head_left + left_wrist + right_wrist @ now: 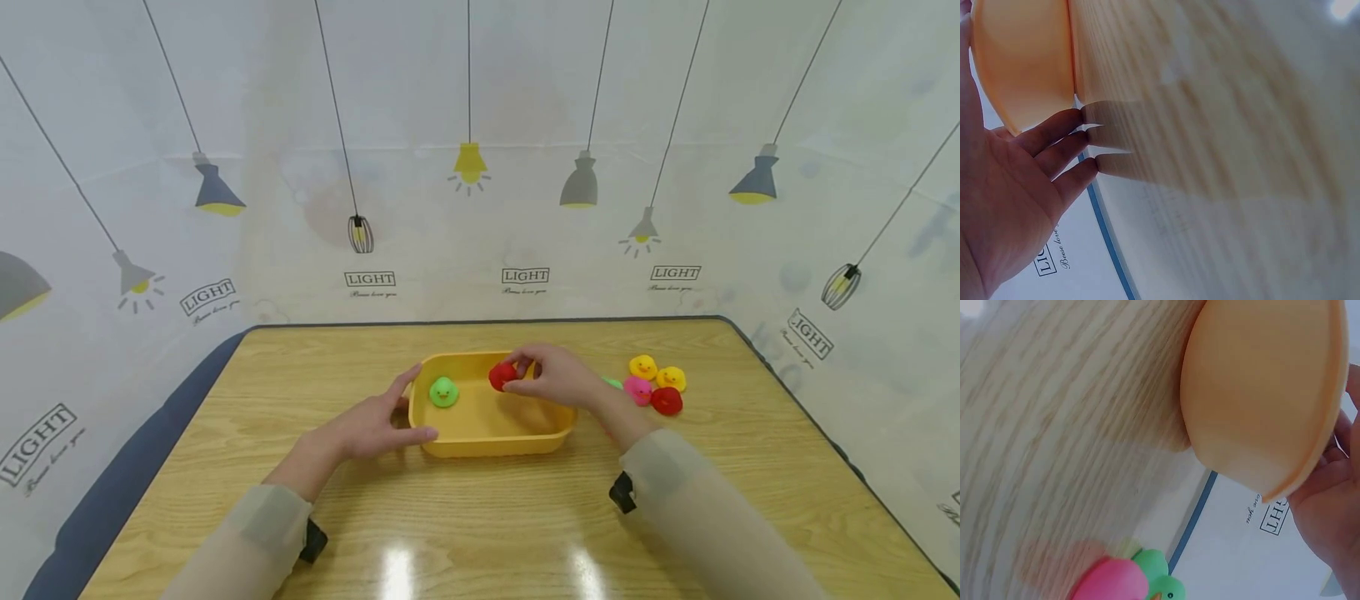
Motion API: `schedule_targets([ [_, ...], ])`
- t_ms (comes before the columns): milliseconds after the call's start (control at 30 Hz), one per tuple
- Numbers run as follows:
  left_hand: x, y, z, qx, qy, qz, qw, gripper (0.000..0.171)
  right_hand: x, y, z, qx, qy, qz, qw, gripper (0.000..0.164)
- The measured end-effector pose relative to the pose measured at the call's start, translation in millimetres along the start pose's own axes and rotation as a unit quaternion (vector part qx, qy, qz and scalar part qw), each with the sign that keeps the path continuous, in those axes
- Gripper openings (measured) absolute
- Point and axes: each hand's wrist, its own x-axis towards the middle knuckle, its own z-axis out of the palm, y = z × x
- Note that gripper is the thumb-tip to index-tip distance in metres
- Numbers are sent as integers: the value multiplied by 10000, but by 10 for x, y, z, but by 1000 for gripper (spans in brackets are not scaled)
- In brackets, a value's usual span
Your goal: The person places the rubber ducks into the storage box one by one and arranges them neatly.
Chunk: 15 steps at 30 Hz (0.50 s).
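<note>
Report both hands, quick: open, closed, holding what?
Left hand: open, touching the yellow tub.
Right hand: closed, pinching a red duck.

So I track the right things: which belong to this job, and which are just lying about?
In the job:
- yellow tub, touched by the left hand
- red duck, pinched by the right hand
- green duck in the tub
- probably other ducks, right of the tub

Background:
- printed backdrop
- table, merely support

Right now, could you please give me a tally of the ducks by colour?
Green ducks: 2, one in the tray
Red ducks: 2, one held by the right hand
Yellow ducks: 2
Pink ducks: at least 1; the right forearm may hide more
Total: at least 7
</note>
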Motion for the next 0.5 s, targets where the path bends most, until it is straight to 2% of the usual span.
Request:
schedule_targets([
  [267, -7, 9, -3, 66, -2, -18, 10000, 117, 147, -28, 144, 56, -160, -25, 9999, 34],
  [500, -16, 20, 0, 44, -23, -50, 10000, 118, 230, -51, 282, 3, -300, 337, 9990, 35],
])
